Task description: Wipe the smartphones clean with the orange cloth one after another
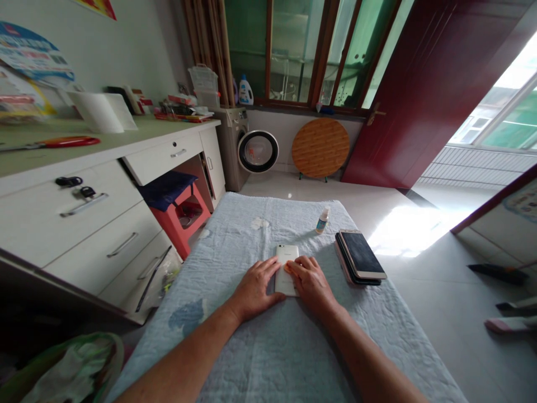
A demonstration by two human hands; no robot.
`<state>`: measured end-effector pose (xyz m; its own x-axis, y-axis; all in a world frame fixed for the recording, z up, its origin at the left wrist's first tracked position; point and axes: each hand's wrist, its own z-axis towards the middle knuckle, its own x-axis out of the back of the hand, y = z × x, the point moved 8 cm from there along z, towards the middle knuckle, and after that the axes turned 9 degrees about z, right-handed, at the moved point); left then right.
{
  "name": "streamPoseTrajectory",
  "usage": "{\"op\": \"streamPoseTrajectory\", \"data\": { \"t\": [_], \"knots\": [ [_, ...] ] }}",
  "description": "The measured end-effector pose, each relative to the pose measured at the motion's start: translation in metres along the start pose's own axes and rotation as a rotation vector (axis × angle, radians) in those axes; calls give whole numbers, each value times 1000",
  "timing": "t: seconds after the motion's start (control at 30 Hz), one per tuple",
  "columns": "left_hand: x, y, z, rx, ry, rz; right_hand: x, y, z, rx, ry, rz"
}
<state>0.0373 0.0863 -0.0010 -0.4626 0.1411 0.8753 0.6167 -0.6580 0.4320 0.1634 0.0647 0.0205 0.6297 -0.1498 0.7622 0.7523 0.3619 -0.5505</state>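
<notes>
A white smartphone (287, 287) lies back side up on the cloth-covered table (260, 358), its camera end pointing away from me. My left hand (255, 286) rests along the phone's left edge, thumb at the near end and fingers stretched out on the side. Pinched in the fingertips of my right hand (311, 280) is a small orange pad (287, 267), pressed against the phone's back. Part of the pad is hidden under the fingers. Beyond the hands stands a small spray bottle (322, 221). To the right lies a stack of phones (363, 254), the top one screen up.
A red stool (180, 215) and white drawers (96, 224) stand at the left. Behind are a washing machine (232, 145) with its door ajar and a round wooden tabletop (321, 148). A green bin (117, 350) sits at lower left.
</notes>
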Motion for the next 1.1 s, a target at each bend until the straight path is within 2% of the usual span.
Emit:
{"op": "streamPoseTrajectory", "data": {
  "t": [0.2, 0.43, 0.63, 0.9, 1.1],
  "knots": [
    [1, 1, 0, 6, -8, -3, 1, 1, 1, -32, 18, -29],
    [0, 2, -1, 4, -11, 6, -3, -7, -4, 51, -70, 80],
    [1, 2, 1, 13, -17, 0, -3, -2, 0, 6, -47, 8],
    [-1, 1, 1, 21, -24, -10, -2, 17, 24, -62, -54, -129],
    [-2, -1, 1, 38, -25, 11, -3, 36, 49, -108, -7, -146]
  ]
}}
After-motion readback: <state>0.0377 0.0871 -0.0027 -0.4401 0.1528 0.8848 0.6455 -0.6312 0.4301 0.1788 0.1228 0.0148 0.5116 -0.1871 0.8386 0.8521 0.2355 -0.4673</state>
